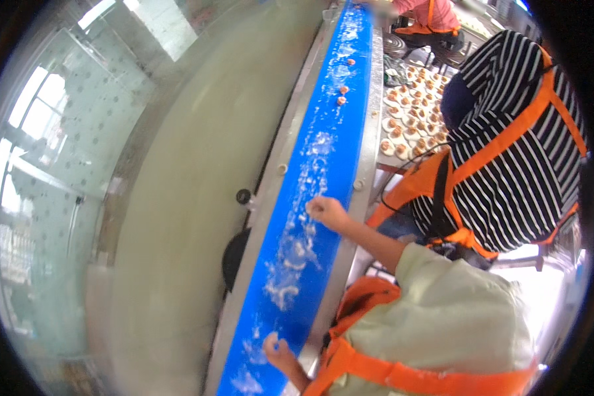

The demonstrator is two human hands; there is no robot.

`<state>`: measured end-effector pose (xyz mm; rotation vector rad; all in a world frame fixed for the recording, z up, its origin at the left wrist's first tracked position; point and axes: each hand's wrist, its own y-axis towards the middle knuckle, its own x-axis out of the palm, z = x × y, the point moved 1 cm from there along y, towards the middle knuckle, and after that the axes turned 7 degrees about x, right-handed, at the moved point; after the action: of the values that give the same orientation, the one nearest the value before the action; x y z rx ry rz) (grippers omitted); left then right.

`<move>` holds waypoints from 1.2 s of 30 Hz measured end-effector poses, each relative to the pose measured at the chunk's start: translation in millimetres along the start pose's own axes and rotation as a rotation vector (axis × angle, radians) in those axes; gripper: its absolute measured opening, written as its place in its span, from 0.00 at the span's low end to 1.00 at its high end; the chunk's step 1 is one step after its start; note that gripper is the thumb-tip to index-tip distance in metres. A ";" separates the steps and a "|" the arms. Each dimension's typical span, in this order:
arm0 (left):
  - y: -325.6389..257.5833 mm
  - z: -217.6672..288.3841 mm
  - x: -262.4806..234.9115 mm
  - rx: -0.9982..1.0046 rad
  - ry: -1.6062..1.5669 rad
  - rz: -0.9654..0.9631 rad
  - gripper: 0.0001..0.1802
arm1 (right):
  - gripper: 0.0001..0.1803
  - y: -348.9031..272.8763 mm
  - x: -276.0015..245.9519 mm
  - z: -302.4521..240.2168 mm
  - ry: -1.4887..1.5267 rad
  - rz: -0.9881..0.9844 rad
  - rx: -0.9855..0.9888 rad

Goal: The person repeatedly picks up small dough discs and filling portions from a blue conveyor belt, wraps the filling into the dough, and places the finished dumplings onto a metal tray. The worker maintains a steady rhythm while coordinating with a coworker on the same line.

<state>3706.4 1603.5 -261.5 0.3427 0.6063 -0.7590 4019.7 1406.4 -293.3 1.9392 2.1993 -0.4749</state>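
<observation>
Over the blue conveyor belt [323, 175], which is streaked with white smears, my right hand [328, 212] reaches out with its fingers curled in and their tips together. Whatever it pinches, if anything, is too small to make out. Closer to me, my left hand [278, 350] hangs above the belt's right side, thumb and fingers bent but apart, with a pale gap between them and nothing seen in it. Bits of white paste [282, 295] lie on the belt between my hands. Farther along it sit a few small brown balls [341, 101].
Beside me on the right stands a person in a striped top [508, 165] with orange straps. Beyond, a tray holds several white dough pieces [412, 122] topped with brown filling. Another person in pink [432, 14] works at the far end. A metal rail [261, 228] edges the belt.
</observation>
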 end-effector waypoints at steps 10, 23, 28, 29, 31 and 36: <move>40.0 26.7 37.4 0.037 0.054 -0.100 0.15 | 0.08 -2.6 -6.6 -55.2 0.778 -0.543 0.301; -28.7 2.2 -12.0 0.000 -0.063 -0.007 0.17 | 0.09 -117.1 10.4 -91.3 0.673 -0.841 0.263; -62.2 -76.6 -29.8 0.006 -0.208 0.063 0.17 | 0.08 -158.0 35.5 -77.2 0.740 -0.885 0.273; -68.6 -97.6 -29.9 0.026 -0.266 0.083 0.17 | 0.08 -163.8 36.4 -76.2 0.736 -0.887 0.268; -81.9 -92.7 -32.0 -0.014 -0.276 0.117 0.15 | 0.09 -170.6 39.0 -70.4 0.728 -0.887 0.256; -131.1 -110.5 -45.2 0.054 -0.111 0.013 0.19 | 0.10 -207.5 44.2 -68.6 0.654 -0.937 0.103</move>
<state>3542.8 1593.0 -329.1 0.3517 0.4796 -0.7780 3814.4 1450.0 -218.2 1.0347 3.5160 -0.0241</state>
